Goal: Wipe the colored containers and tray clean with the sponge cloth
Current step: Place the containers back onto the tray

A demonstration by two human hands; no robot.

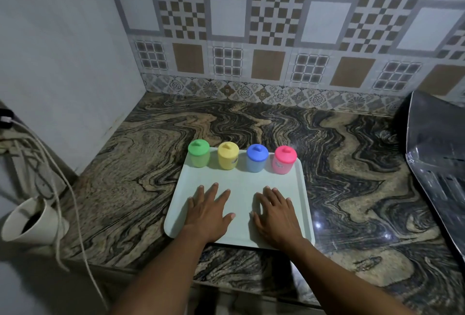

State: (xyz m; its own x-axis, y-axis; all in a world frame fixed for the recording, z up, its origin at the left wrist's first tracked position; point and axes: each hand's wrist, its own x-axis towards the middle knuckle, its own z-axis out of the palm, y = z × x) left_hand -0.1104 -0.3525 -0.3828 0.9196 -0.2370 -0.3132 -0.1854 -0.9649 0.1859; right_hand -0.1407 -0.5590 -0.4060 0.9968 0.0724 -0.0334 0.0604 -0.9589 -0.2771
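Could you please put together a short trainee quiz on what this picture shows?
1. True or false: both hands lie flat and empty on the tray.
2. Which jar stands furthest right: A green, B yellow, C blue, D pink?
3. Fill in: no ___ for wiping is in view.

Key
1. True: the left hand and right hand hold nothing.
2. D: the row runs green jar, yellow jar, blue jar, pink jar.
3. cloth

Two bare forearms and hands

No sleeves, rings, watch or gloves on left hand (209,212) or right hand (276,216); short, unpainted fingernails.
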